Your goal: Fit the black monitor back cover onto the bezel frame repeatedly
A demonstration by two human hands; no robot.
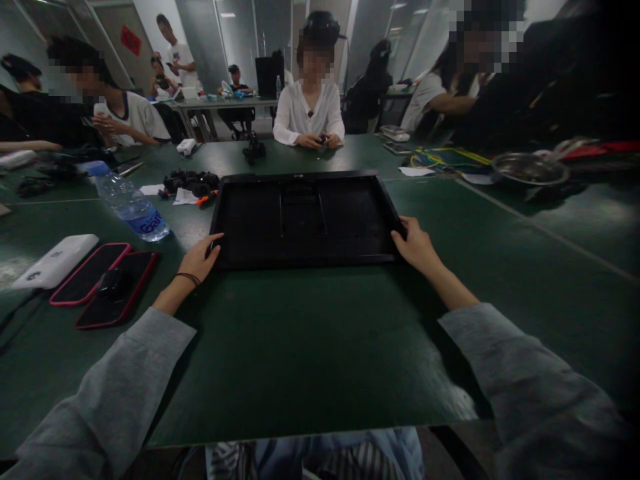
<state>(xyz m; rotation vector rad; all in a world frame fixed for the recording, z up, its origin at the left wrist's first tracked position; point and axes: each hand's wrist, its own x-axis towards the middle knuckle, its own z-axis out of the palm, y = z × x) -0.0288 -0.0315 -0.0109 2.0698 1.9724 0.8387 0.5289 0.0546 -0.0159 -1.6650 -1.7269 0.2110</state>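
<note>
A wide black rectangular tray-like frame (250, 220), with raised edges and a recessed panel in its middle, lies on the green table (310, 347) in front of me. My left hand (203, 257) grips its left edge, the thumb over the rim. On the opposite side my right hand (416, 245) is closed round the right edge, thumb on top and the other fingers along the outside. The fingertips under the frame are hidden. To the left of my left hand lie two phones in red-rimmed cases (93, 275) and a clear water bottle (133, 207).
A white device (57, 260) with a cable sits at the far left. Beyond the frame are black parts (190, 183) and white paper. Yellow-green cables (445, 160) and a metal bowl (530, 168) stand at the right. A person in white (310, 120) sits opposite; others sit around.
</note>
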